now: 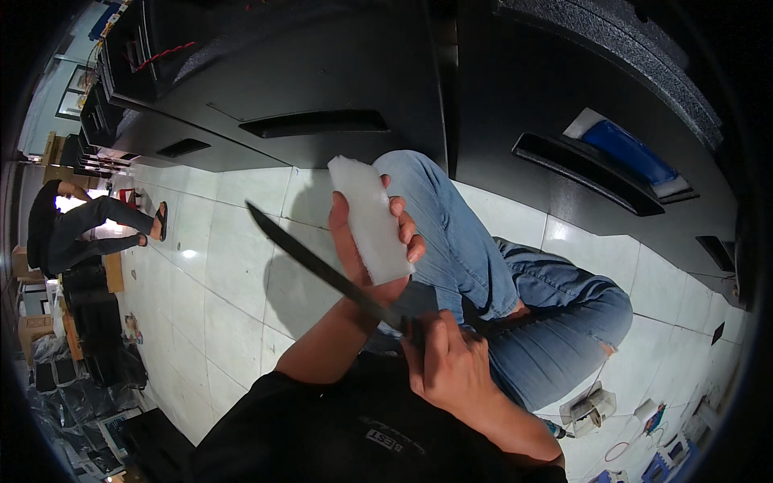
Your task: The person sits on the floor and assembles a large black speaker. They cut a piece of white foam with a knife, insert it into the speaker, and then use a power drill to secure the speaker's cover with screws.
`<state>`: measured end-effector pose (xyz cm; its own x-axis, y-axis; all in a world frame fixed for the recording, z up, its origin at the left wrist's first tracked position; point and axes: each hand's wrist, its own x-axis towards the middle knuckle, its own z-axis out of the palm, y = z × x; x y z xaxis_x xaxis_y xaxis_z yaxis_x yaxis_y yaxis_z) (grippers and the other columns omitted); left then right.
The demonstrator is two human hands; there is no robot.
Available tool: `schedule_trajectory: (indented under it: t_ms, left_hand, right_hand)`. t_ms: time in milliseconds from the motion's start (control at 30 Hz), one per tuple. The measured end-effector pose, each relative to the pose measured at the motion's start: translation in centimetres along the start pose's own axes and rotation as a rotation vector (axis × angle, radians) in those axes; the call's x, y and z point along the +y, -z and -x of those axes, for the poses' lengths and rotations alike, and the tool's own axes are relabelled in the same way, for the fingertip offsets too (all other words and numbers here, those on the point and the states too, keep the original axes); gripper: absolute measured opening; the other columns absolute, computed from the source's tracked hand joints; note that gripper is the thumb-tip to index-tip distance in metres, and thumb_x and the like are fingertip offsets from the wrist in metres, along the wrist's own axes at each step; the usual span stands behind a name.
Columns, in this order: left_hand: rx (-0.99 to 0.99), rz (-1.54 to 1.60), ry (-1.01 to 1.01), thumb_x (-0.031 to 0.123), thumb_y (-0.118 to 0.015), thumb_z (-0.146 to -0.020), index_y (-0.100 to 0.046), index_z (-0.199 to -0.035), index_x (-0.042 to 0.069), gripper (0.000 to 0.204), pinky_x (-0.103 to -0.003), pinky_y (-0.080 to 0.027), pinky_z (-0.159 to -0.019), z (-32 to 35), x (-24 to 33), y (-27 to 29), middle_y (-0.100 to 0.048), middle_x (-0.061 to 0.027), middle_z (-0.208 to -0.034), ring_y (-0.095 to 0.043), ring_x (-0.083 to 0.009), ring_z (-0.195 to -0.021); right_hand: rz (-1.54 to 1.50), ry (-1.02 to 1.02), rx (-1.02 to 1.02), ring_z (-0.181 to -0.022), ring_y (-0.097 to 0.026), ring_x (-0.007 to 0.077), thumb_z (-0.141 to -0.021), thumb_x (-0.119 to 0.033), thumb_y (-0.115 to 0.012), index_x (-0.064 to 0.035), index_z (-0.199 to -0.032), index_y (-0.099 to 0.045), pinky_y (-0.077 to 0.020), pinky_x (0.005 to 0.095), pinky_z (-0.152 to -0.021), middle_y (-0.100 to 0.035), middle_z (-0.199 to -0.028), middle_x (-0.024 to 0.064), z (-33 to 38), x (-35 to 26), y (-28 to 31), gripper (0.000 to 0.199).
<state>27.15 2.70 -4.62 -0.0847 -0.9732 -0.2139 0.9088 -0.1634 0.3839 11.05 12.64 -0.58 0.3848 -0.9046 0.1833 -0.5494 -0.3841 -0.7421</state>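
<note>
The left hand [345, 241] has its fingers clamped on the white block [366, 221] near the bent knee [412, 181], the right hand's [452, 366] wrap the knife [318, 266], seemingly positioning, and the next move calls for careful blade control.

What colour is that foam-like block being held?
The block is white, seen best in the head view.

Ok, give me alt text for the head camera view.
The left hand holds a white foam-like block and the right hand grips a long, dark-bladed knife. Below are bent legs in blue jeans on a white tiled floor; black cabinet-like units stand ahead, and another person is at far left.
</note>
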Motion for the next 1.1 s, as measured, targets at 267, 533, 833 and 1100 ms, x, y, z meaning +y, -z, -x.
schedule_trajectory:
  t_ms: [267, 533, 833, 1100]
  left_hand:
    - [-0.115, 0.096, -0.005, 0.06, -0.037, -0.105, -0.044, -0.139, 0.008, 0.063, -0.044, -0.049, -0.05, 0.1, -1.0, 1.4, -0.062, -0.013, -0.101, -0.065, -0.0268, -0.071]
    - [-0.089, 0.114, -0.026, 0.059, -0.038, -0.106, -0.043, -0.14, 0.01, 0.06, -0.045, -0.049, -0.052, -0.1, -1.3, 2.5, -0.062, -0.0133, -0.1, -0.067, -0.0301, -0.073]
    - [0.418, -0.21, 0.04, 0.067, -0.046, -0.1, -0.046, -0.119, 0.012, 0.059, -0.031, -0.03, -0.049, -0.1, -1.4, -0.5, -0.045, -0.0011, -0.084, -0.04, -0.0141, -0.061]
    - [0.396, -0.189, 0.008, 0.064, -0.048, -0.101, -0.044, -0.118, 0.006, 0.06, -0.032, -0.03, -0.051, -0.2, -2.1, 0.2, -0.04, -0.0024, -0.087, -0.037, -0.014, -0.062]
  right_hand:
    - [-0.041, -0.077, 0.052, -0.054, -0.066, 0.0333, -0.091, -0.015, -0.07, 0.0034, -0.109, -0.054, -0.0512, 0.0404, -0.047, -0.064, -0.088, 0.0189, -0.2, 0.5, -0.3, 0.03]
    - [-0.024, -0.151, 0.026, -0.058, -0.067, 0.035, -0.095, -0.016, -0.066, 0.0038, -0.111, -0.055, -0.0519, 0.0424, -0.05, -0.067, -0.088, 0.0187, 0.1, 0.5, -0.4, 0.027]
    - [0.01, -0.189, -0.015, -0.066, -0.069, 0.0386, -0.094, -0.01, -0.066, 0.0039, -0.111, -0.055, -0.0526, 0.0439, -0.053, -0.069, -0.086, 0.0196, -0.6, 0.8, -1.1, 0.025]
    - [0.024, -0.2, 0.004, -0.065, -0.069, 0.041, -0.095, -0.01, -0.065, 0.0045, -0.11, -0.053, -0.0532, 0.0454, -0.052, -0.068, -0.085, 0.0218, -0.1, 1.6, -2.0, 0.024]
